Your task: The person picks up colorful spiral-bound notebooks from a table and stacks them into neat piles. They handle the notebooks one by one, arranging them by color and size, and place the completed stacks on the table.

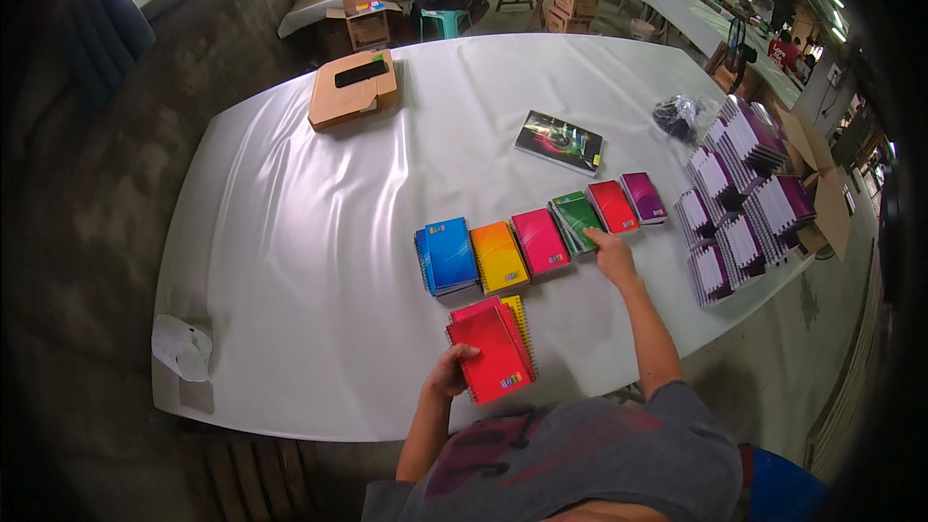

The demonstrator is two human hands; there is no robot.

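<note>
My left hand (pixel 450 370) is closed on the left edge of a small fanned bundle of spiral notebooks near the table's front edge. A red notebook (pixel 493 354) lies on top, with a pink notebook (pixel 476 309) and a yellow notebook (pixel 523 329) showing from under it. My right hand (pixel 611 256) has its fingertips closed at the lower right corner of a green notebook (pixel 576 219) on its pile. That pile stands in a slanting row with blue (pixel 450 253), orange (pixel 499 256), pink (pixel 541 240), red (pixel 614 207) and purple (pixel 644 197) notebook piles.
Stacked purple-covered notebooks (pixel 744 203) crowd the right side beside an open carton (pixel 822 174). Beyond the row lie a dark book (pixel 561 142) and a plastic bag (pixel 682 117). A phone (pixel 361 73) rests on a cardboard box (pixel 333 106). A white roll (pixel 182 347) sits far left.
</note>
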